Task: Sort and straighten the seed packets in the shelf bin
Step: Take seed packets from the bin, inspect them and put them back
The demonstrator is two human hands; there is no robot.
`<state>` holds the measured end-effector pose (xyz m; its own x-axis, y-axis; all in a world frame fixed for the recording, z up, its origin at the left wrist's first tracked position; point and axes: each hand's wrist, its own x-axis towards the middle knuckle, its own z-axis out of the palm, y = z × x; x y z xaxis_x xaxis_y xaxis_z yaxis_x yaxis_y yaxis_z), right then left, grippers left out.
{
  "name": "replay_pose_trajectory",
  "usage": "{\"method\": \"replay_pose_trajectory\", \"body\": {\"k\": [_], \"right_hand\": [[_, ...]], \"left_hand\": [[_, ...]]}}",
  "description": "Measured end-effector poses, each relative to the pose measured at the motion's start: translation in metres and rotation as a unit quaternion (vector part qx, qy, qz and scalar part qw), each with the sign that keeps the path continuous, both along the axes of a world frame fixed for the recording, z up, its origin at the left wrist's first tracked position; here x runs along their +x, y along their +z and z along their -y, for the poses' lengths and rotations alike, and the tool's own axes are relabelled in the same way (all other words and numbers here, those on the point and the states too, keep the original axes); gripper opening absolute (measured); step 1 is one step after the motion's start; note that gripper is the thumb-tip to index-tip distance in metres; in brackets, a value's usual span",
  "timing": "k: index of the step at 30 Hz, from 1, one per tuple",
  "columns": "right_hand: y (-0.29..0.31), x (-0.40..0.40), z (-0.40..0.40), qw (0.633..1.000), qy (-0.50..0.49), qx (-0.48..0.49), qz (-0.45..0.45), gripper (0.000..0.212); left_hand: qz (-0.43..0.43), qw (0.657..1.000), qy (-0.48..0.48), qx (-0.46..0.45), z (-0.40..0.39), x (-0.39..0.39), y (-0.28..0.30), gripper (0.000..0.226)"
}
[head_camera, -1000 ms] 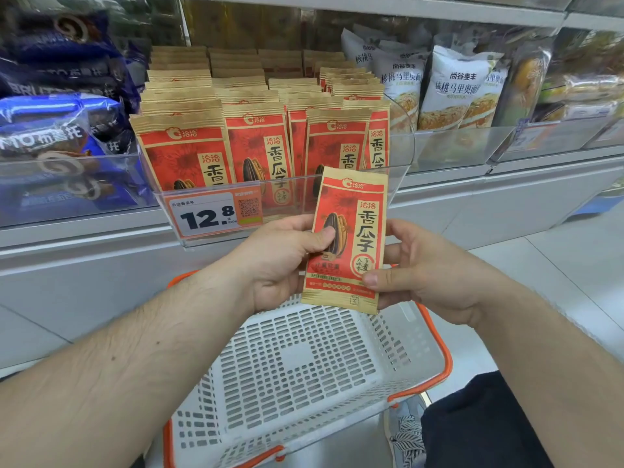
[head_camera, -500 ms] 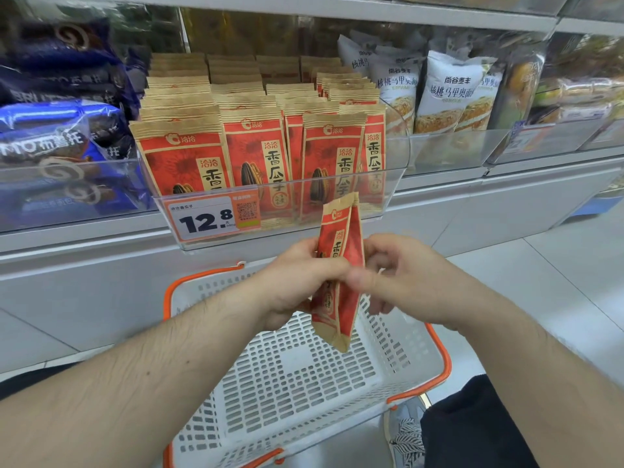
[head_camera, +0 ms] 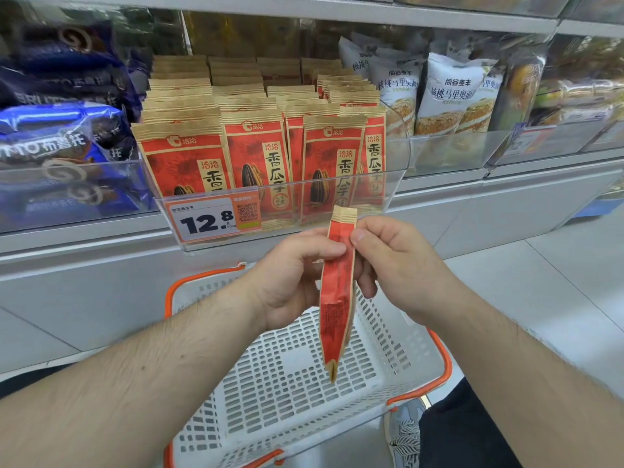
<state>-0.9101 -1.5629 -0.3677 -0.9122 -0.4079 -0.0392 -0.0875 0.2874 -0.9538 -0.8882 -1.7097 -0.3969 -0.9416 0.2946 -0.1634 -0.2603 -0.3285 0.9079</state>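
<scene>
Packet of sunflower seeds (head_camera: 337, 298) hangs between your two hands, upright and turned edge-on to the camera, so you see only its narrow red side and the kraft-brown seals at top and bottom. Your left hand (head_camera: 290, 275) pinches it near the top from the left, with the thumb pressed on the red paper. Your right hand (head_camera: 391, 261) pinches the same upper part from the right, the thumb tip just under the top seal and the other fingers curled behind the packet. The packet is in the air, in front of the shelf bin (head_camera: 395, 184) and above the white basket (head_camera: 287, 383) with orange rim, touching neither.

Inside the clear bin, the other seed packets (head_camera: 256, 153) stand upright in several rows with faces to the front. The front packets of the rows are not level with each other, and the rightmost one is partly hidden behind its neighbour. A price tag (head_camera: 212, 219) reading 12.8 is fixed on the bin front at the left. Blue snack bags (head_camera: 64, 143) fill the neighbour bin on the left, white bags (head_camera: 452, 96) the one on the right.
</scene>
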Motion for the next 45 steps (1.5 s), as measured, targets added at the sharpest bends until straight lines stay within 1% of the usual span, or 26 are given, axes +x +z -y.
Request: {"method": "replay_pose_trajectory", "body": {"k": [6,10,13,16,18,22,25,27,30,38,45], "right_hand": [[0.0,-0.001,-0.001,1.0,0.011,0.0,-0.003,0.033],[-0.001,-0.003,-0.002,1.0,0.01,0.013,-0.011,0.031],[-0.002,-0.004,-0.004,1.0,0.01,0.023,-0.014,0.031],[-0.004,-0.004,-0.006,0.999,0.006,0.038,-0.011,0.032],[-0.004,-0.002,-0.009,0.998,0.015,0.058,0.001,0.032],[0.003,-0.001,-0.019,0.984,0.098,0.136,0.06,0.032],[0.008,0.002,-0.024,0.95,0.183,0.239,0.078,0.027],[0.009,0.003,-0.025,0.937,0.214,0.265,0.082,0.022],[0.009,0.002,-0.026,0.933,0.227,0.268,0.076,0.017],[0.003,-0.003,-0.031,0.933,0.255,0.245,0.065,0.018],[0.001,-0.005,-0.034,0.94,0.255,0.207,0.092,0.016]], "left_hand": [[0.011,0.999,-0.01,0.033,-0.002,0.0,0.0,0.02],[0.014,1.0,-0.008,0.026,-0.003,-0.001,0.0,0.02],[0.029,0.999,0.003,-0.017,-0.005,0.001,0.003,0.018],[0.059,0.995,0.041,-0.074,-0.006,0.004,0.006,0.02],[0.078,0.991,0.063,-0.091,-0.008,0.005,0.008,0.018],[0.138,0.981,0.123,-0.06,-0.01,0.004,0.005,0.024],[0.171,0.972,0.155,-0.032,-0.01,0.003,0.003,0.024],[0.183,0.968,0.167,-0.028,-0.009,0.003,0.003,0.023],[0.194,0.966,0.169,-0.025,-0.008,0.003,0.003,0.02],[0.203,0.965,0.167,-0.01,-0.01,0.002,0.002,0.018],[0.193,0.967,0.164,-0.002,-0.01,0.002,0.003,0.02]]}}
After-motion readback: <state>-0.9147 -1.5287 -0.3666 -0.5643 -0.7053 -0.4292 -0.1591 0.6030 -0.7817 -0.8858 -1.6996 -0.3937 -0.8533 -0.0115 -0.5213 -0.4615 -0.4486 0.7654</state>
